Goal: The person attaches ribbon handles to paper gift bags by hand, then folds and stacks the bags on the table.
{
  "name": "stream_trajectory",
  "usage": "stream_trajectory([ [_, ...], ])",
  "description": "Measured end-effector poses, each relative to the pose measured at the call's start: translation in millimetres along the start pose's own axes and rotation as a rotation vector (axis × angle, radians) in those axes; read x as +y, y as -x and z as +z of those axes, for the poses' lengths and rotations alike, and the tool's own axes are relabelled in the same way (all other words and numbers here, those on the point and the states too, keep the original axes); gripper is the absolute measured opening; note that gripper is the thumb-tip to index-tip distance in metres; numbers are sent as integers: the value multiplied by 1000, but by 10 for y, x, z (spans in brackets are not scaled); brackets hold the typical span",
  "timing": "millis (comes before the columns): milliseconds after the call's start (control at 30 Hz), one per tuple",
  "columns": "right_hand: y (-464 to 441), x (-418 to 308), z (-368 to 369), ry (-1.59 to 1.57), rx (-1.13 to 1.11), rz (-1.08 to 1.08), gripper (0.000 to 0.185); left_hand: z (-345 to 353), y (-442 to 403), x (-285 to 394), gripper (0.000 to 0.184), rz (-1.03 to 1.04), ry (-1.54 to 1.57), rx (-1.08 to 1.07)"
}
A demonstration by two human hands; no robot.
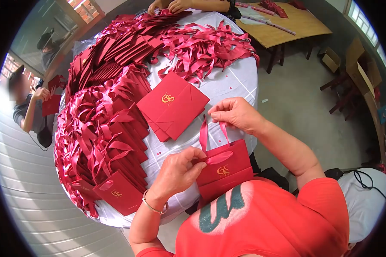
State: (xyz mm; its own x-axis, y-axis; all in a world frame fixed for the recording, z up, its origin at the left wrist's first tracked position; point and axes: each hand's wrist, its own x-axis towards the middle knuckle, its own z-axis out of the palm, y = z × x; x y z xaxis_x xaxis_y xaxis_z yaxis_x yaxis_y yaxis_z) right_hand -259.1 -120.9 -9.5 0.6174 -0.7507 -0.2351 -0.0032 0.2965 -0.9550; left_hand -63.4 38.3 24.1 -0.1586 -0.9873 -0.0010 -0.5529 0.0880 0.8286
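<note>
A red paper gift bag [227,173] with a gold logo stands upright at the table's near edge, against the red shirt. My left hand [176,171], with a bangle on its wrist, is closed at the bag's upper left and pinches a pink ribbon handle [218,157] lying across the front. Above the bag's opening, my right hand [236,115] pinches the other ribbon handle [223,130], which loops upward. Just beyond my hands lies a small stack of flat red bags [171,103] with the same gold logo.
Rows of finished-looking red bags [116,192] with ribbons fill the left of the white-clothed round table [240,81]. Loose pink ribbons [210,47] heap at the back. Another person's hands [169,6] touch bags at the far edge; a person [28,103] stands left. A wooden table [283,32] and cardboard boxes [360,68] are right.
</note>
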Motion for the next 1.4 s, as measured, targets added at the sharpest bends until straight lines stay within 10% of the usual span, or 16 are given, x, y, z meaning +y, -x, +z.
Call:
stream_trajectory([
  [167, -127, 197, 18, 159, -32, -70, 17, 38, -1, 51, 13, -26, 22, -34],
  [267, -202, 250, 53, 720, -51, -539, 24, 75, -29, 28, 14, -47, 52, -67],
  [400, -156, 18, 116, 1028, -126, -402, 18, 76, -32, 29, 16, -67, 115, -94],
  [533, -181, 26, 56, 1028, -197, -426, 17, -56, -2, 112, 16, -30, 123, -102],
  [700, -53, -123, 50, 163, -124, -68, 13, -544, -144, 577, 15, 43, -265, -183],
  [900, 196, 35, -6, 344, -27, -82, 13, -520, -444, 443, 11, 81, -497, -405],
  [1000, 335, 144, -55, 526, 48, -292, 10, -330, -431, 221, 11, 67, -808, -347],
  [1400, 626, 344, 176, 933, -300, -853, 25, 22, 333, 18, 39, 71, -472, 249],
])
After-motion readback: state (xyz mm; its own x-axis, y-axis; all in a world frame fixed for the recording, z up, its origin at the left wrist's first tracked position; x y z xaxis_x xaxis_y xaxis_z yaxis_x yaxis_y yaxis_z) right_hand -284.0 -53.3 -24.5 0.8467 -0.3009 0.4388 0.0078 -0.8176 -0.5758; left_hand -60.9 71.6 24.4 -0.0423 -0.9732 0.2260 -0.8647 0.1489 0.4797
